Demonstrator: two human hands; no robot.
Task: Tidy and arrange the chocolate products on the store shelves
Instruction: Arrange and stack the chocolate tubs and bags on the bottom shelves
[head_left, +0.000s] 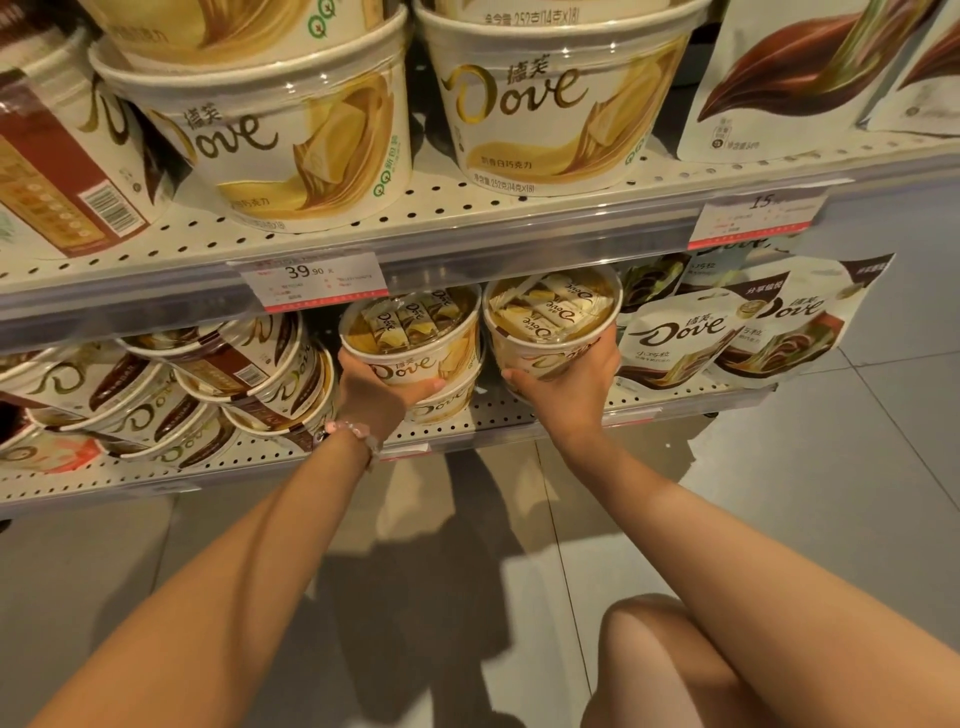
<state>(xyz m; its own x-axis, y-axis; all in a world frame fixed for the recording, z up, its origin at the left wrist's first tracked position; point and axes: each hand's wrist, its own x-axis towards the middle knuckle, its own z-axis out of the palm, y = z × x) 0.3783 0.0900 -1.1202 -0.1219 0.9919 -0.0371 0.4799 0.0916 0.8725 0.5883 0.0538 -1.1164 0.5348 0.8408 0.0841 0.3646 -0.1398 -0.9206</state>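
On the lower shelf my left hand grips a cream-and-gold Dove tub from below, its clear lid showing wrapped bars. That tub sits on top of another gold tub. My right hand grips a second gold Dove tub just to the right, tilted towards me. Both held tubs sit under the upper shelf's front rail.
Brown Dove tubs lie tumbled at the lower left. White Dove pouches stand at the lower right. The upper shelf carries large gold tubs and price tags. A grey tiled floor and my knee are below.
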